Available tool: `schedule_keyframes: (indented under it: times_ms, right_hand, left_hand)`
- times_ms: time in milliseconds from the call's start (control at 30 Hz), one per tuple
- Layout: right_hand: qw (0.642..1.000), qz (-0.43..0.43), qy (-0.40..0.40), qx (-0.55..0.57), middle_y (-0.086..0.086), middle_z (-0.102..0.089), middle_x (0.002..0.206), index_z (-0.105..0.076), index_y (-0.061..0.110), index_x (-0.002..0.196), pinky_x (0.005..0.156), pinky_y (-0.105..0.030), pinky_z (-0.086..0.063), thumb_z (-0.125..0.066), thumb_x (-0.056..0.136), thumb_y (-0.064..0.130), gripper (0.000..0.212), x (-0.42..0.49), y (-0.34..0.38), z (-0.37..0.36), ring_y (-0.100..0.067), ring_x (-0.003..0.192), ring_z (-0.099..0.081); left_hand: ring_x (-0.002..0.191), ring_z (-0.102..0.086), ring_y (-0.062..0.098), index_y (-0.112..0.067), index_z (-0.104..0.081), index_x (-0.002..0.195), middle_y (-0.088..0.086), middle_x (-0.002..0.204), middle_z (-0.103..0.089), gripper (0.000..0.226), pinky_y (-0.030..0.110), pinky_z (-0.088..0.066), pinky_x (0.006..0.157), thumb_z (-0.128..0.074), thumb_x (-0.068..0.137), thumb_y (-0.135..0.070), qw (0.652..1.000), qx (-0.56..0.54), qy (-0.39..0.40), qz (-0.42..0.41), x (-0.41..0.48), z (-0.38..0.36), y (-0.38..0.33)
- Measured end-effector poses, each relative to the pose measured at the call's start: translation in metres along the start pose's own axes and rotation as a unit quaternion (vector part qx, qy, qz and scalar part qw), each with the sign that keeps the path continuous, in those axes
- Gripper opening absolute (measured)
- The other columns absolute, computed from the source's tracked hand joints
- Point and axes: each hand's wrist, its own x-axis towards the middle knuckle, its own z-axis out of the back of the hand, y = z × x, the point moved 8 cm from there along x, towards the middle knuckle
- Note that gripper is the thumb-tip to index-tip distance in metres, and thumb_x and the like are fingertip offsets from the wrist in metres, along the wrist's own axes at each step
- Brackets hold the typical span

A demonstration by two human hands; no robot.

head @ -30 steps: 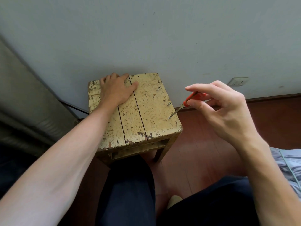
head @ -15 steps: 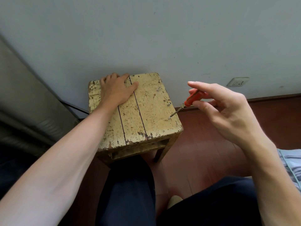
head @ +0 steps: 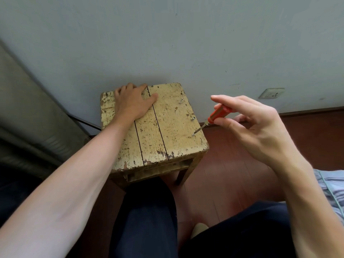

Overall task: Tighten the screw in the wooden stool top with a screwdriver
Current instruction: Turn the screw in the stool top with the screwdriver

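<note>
Orange screwdriver (head: 216, 115) in right hand (head: 260, 131); tip on screw (head: 193, 134).

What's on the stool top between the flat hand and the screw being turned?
In the head view, only bare, paint-chipped planks of the stool top lie between the left hand and the screw; two other screws sit farther back.

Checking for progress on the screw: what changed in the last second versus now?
Little changed. The right hand shifted its fingers around the orange screwdriver handle, index finger stretching out over it, consistent with twisting. The tip stayed on the nearest screw at the stool top's right edge. The left hand stayed flat on the far left of the top, and the stool did not move.
</note>
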Motion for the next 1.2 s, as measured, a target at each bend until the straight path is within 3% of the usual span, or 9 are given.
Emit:
schedule_keyframes:
  times_ms: [100,200,533,767,900,1067,1200]
  right_hand:
    - [0.999,-0.004,0.027,0.030,0.002,-0.075,0.125,-0.068,0.021,0.146,0.089,-0.018,-0.055,-0.072,0.102,0.000,0.049,-0.0015,-0.0039,-0.0017,-0.015,0.109,-0.078]
    - [0.998,-0.019,0.031,0.060,0.008,-0.077,0.128,-0.068,0.029,0.144,0.096,-0.018,-0.057,-0.071,0.103,-0.001,0.051,-0.0017,-0.0066,-0.0041,-0.011,0.109,-0.080]
    - [0.998,-0.040,-0.014,0.038,0.010,-0.078,0.112,-0.071,0.044,0.124,0.089,-0.037,-0.062,-0.080,0.098,0.008,0.044,0.0004,-0.0026,-0.0047,-0.012,0.107,-0.079]
    - [0.996,-0.035,-0.078,-0.015,0.005,-0.074,0.098,-0.077,0.035,0.110,0.071,-0.016,-0.054,-0.088,0.091,0.019,0.028,0.0015,0.0021,-0.0004,-0.010,0.088,-0.076]
    - [0.995,-0.034,-0.077,-0.045,0.006,-0.078,0.101,-0.078,0.030,0.120,0.068,-0.012,-0.050,-0.085,0.094,0.018,0.030,0.0016,-0.0005,0.0028,-0.008,0.092,-0.076]
    - [1.000,-0.004,0.000,-0.001,0.006,-0.077,0.118,-0.068,0.021,0.145,0.084,-0.008,-0.051,-0.072,0.102,-0.001,0.048,-0.0002,-0.0015,0.0027,-0.002,0.111,-0.072]
    - [0.999,-0.012,0.021,0.036,0.007,-0.077,0.120,-0.067,0.024,0.146,0.097,-0.018,-0.055,-0.067,0.104,-0.004,0.050,-0.0010,-0.0067,-0.0012,-0.016,0.110,-0.078]
  left_hand:
    - [0.136,-0.040,0.031,-0.036,-0.044,0.151,0.009,0.144,-0.051,0.081,0.046,-0.024,0.115,-0.031,0.088,-0.085,1.000,0.000,0.000,0.000,-0.0007,0.0012,-0.0001]
    - [0.136,-0.040,0.031,-0.036,-0.044,0.152,0.009,0.144,-0.051,0.080,0.046,-0.024,0.115,-0.032,0.089,-0.084,1.000,-0.001,0.002,0.000,-0.0012,0.0017,-0.0010]
    - [0.135,-0.040,0.031,-0.037,-0.045,0.151,0.009,0.142,-0.052,0.078,0.046,-0.025,0.113,-0.033,0.089,-0.083,1.000,-0.001,0.000,0.002,-0.0009,0.0016,-0.0004]
    - [0.135,-0.040,0.031,-0.037,-0.045,0.151,0.008,0.142,-0.051,0.079,0.046,-0.024,0.113,-0.033,0.088,-0.083,1.000,-0.008,0.000,0.005,-0.0012,0.0015,0.0002]
    - [0.135,-0.040,0.031,-0.036,-0.045,0.151,0.008,0.142,-0.051,0.078,0.046,-0.024,0.114,-0.033,0.089,-0.083,1.000,-0.005,0.000,0.003,-0.0018,0.0014,-0.0004]
    - [0.136,-0.040,0.031,-0.035,-0.046,0.151,0.009,0.143,-0.051,0.079,0.046,-0.024,0.114,-0.033,0.089,-0.083,1.000,-0.006,-0.002,0.001,-0.0020,0.0026,-0.0007]
    - [0.137,-0.040,0.031,-0.036,-0.044,0.151,0.008,0.144,-0.051,0.080,0.047,-0.024,0.115,-0.032,0.089,-0.084,1.000,-0.006,0.003,0.002,-0.0015,0.0014,-0.0002]
